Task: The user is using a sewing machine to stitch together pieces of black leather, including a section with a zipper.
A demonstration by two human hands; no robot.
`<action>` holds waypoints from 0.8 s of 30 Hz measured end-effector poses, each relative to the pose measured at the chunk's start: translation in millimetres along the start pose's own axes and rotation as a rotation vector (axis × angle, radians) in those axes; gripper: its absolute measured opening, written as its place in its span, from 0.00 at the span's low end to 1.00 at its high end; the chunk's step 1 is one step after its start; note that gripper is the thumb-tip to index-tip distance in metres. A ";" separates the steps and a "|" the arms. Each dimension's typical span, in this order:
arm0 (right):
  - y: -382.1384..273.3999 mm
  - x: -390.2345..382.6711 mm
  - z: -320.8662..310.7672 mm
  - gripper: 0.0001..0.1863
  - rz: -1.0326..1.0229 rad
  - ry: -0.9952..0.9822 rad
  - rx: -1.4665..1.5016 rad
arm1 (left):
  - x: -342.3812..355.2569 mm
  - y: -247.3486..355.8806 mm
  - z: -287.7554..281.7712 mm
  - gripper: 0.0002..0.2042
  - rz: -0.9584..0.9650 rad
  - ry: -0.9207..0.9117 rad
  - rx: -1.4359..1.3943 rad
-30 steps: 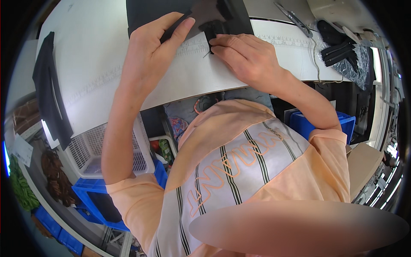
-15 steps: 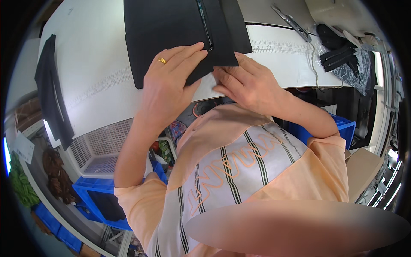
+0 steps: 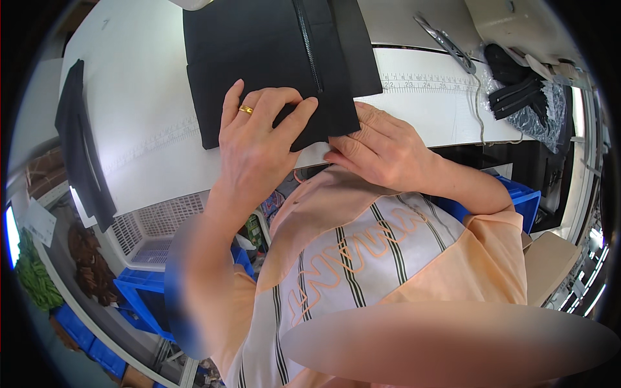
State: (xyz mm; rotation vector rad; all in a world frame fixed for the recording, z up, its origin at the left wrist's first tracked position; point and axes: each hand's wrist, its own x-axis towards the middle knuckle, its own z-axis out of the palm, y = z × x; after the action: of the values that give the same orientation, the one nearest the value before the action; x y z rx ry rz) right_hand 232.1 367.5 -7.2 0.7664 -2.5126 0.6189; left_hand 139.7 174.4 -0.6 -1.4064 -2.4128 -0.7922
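A black fabric piece with a lengthwise metal zipper lies on the white ruler-marked table. My left hand, with a gold ring, has bent fingers pressing and gripping the lower part of the fabric, one finger raised at the left. My right hand is closed at the fabric's lower right corner, fingertips partly hidden under its edge.
Metal thread snips with a cord rest at the back right, beside bagged black zippers. A dark fabric strip lies on the left end. Below stand a white basket, blue crates and cardboard.
The fabric, earlier lifted and folded over, now lies flat with its zipper showing and has slid toward me. Both my hands have moved down with it, the left one also flattening then bending again.
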 end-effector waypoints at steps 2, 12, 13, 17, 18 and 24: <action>0.7 -0.2 -0.3 0.16 0.000 0.000 0.000 | 0.0 0.3 0.8 0.19 -0.001 0.001 0.007; 1.2 -1.1 -0.4 0.16 0.000 0.000 0.006 | -1.3 -1.2 2.0 0.20 0.021 -0.012 -0.013; 1.2 -0.9 -0.4 0.16 -0.001 -0.001 0.005 | -1.6 -1.2 2.5 0.20 0.024 -0.002 -0.006; 0.8 -0.1 0.4 0.15 -0.004 0.008 -0.001 | -2.2 -0.9 3.0 0.18 0.038 0.022 -0.005; 0.7 -0.4 0.6 0.15 -0.003 0.009 0.003 | -2.2 -0.9 3.0 0.18 0.036 0.023 -0.005; -0.1 -1.4 1.2 0.15 0.019 0.009 0.010 | -2.2 -1.1 1.5 0.17 0.038 0.011 0.001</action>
State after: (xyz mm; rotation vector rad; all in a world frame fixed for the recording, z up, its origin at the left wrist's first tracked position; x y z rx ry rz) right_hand 232.9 367.3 -8.9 0.7429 -2.5126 0.6402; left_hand 140.0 173.3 -3.2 -1.4399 -2.3707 -0.7879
